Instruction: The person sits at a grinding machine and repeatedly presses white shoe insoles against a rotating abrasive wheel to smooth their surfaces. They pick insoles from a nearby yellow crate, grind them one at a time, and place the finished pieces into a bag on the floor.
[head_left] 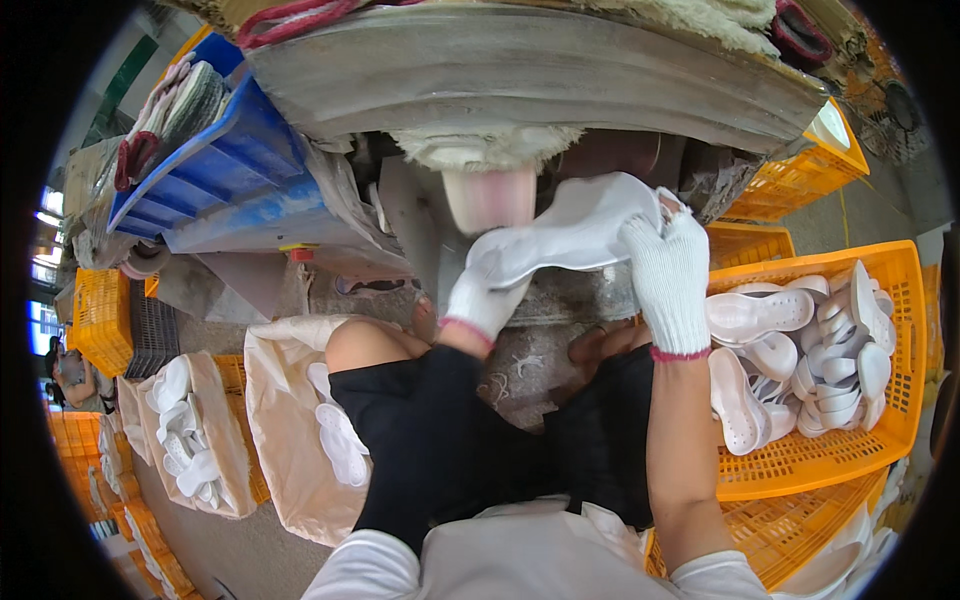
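A white shoe sole (585,222) lies stretched between my two hands, in front of the machine. My left hand (485,300), in a white knitted glove, grips its left end; part of the fingers is hidden beneath it. At the right end my right hand (668,265), gloved the same way, closes on the sole, its fingers curled over the edge. Just above the sole's left half is a pale, pinkish wheel (490,198), smeared as if turning. I cannot tell whether the sole touches it. Fluffy white dust or fibre (485,147) hangs over the wheel.
An orange crate (905,350) full of white soles stands at my right. On my left, a cloth-lined sack (285,400) and a lined crate (228,470) hold more soles. A blue bin (215,165) sits upper left. The machine's grey hood (530,75) spans the top.
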